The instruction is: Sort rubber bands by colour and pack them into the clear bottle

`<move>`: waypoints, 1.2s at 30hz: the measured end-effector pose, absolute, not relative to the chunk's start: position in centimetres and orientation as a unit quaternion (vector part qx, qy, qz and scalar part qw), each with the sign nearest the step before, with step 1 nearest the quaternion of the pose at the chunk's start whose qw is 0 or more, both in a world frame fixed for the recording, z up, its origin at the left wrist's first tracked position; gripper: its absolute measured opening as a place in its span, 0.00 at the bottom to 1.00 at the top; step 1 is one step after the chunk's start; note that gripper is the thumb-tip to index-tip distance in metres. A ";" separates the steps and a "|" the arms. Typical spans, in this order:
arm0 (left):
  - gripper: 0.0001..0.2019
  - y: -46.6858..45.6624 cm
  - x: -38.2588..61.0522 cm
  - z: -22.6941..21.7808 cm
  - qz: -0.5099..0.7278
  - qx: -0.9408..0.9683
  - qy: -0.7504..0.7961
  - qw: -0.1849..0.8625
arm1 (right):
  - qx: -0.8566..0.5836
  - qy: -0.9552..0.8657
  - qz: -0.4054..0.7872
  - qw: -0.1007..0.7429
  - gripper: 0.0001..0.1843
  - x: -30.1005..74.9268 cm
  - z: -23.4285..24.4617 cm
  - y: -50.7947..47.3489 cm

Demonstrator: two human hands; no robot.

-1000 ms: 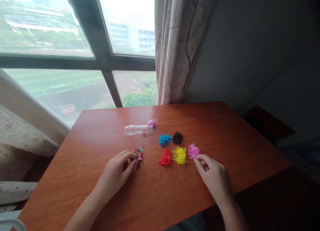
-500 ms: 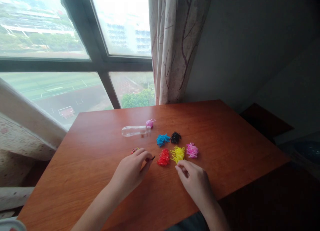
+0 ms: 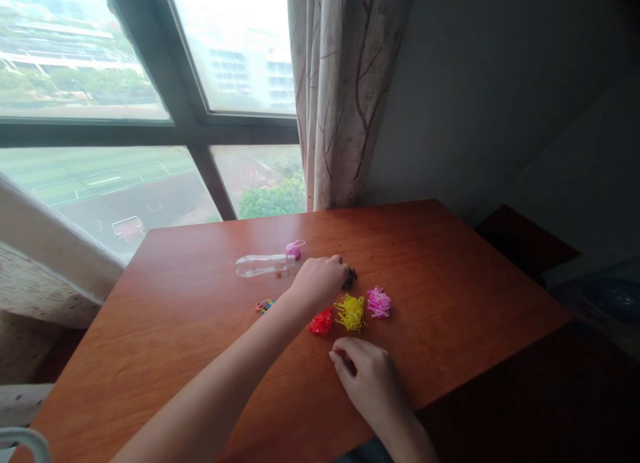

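My left hand (image 3: 319,281) reaches across the table to the pile of black rubber bands (image 3: 351,277), its fingers curled closed at the pile's left edge. Whatever they grip is hidden. My right hand (image 3: 364,364) rests near the front, thumb and fingertips pinched together; I cannot make out anything between them. Just beyond it lie piles of yellow rubber bands (image 3: 351,313) and pink rubber bands (image 3: 380,302). A pile of red rubber bands (image 3: 321,321) is partly covered by my left forearm. Mixed-colour rubber bands (image 3: 265,306) show left of that forearm. My left hand hides the blue pile.
A clear plastic bottle (image 3: 260,265) lies on its side at the back, with a pink cap (image 3: 294,250) by its mouth. The brown wooden table (image 3: 450,283) stands against a window, with a curtain (image 3: 335,96) behind it.
My left hand has moved forward and right to the black pile; the black band seen in its fingers is now out of sight. My right hand has drawn back slightly from the yellow pile.
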State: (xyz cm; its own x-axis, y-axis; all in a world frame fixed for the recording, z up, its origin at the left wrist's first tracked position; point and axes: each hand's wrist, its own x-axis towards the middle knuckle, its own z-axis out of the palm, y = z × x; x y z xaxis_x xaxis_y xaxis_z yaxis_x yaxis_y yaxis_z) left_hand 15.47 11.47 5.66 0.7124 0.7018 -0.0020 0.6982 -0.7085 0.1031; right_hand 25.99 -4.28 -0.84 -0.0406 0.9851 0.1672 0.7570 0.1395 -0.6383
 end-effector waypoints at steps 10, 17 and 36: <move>0.11 12.8 17.4 4.6 -0.001 0.924 0.378 0.056 | -0.626 -0.689 0.209 0.300 0.08 26.1 -0.8 -4.8; 0.12 13.1 17.5 4.5 0.008 0.925 0.377 0.049 | -0.629 -0.691 0.210 0.289 0.08 26.2 -0.8 -4.9; 0.10 13.0 16.6 5.4 0.012 0.917 0.393 0.062 | -0.626 -0.696 0.208 0.282 0.08 25.8 -0.5 -4.7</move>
